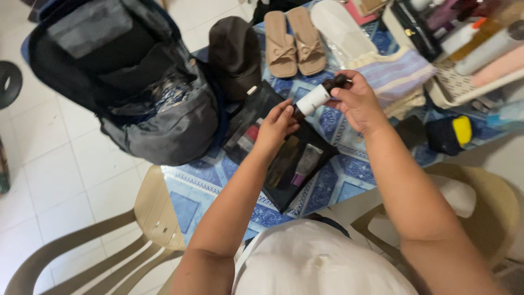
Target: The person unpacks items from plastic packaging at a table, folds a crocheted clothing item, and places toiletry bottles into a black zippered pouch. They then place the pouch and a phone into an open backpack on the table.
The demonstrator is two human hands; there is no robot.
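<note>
While I hold the small dark brown bottle with a white label [318,96] above the black mesh toiletry pouch [284,147] mid-table, my right hand [357,104] clasps its cap end and my left hand [275,127] pinches its base.

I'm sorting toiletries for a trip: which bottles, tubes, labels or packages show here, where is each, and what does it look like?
Small dark brown bottle: held between both hands, wrapped in a white label.
Clear-fronted black pouch: flat on the blue patterned table, tubes inside.
White cylindrical bottles: lying in a cream basket, top right.
Left hand at the bottle's base, right hand at its cap.
</note>
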